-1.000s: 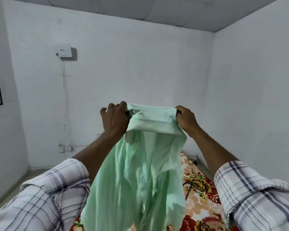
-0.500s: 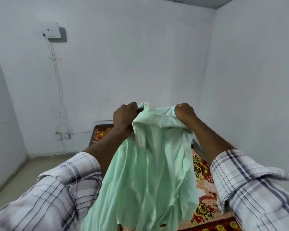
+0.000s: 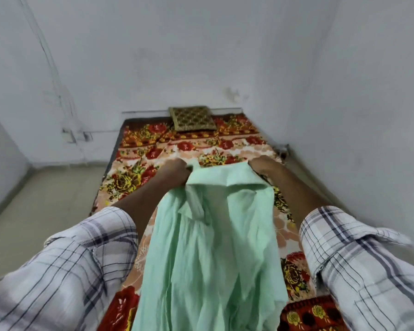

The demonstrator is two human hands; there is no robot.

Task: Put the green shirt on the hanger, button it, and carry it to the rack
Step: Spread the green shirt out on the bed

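Over a floral bedspread between white walls, left hand and right hand both clench the green shirt

Your left hand and right hand, both fisted on cloth, reach forward at equal height, forearms bare, plaid sleeves rolled near the elbows.

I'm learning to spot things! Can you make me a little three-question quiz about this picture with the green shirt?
1. True or false: both hands hold the green shirt.
2. What lies at the far end of the bed? A) cushion B) shoe C) book
3. Fill in: the bed cover has a ___ pattern.

Key: 1. True: left hand and right hand grip its top. 2. A, the cushion. 3. Flower.
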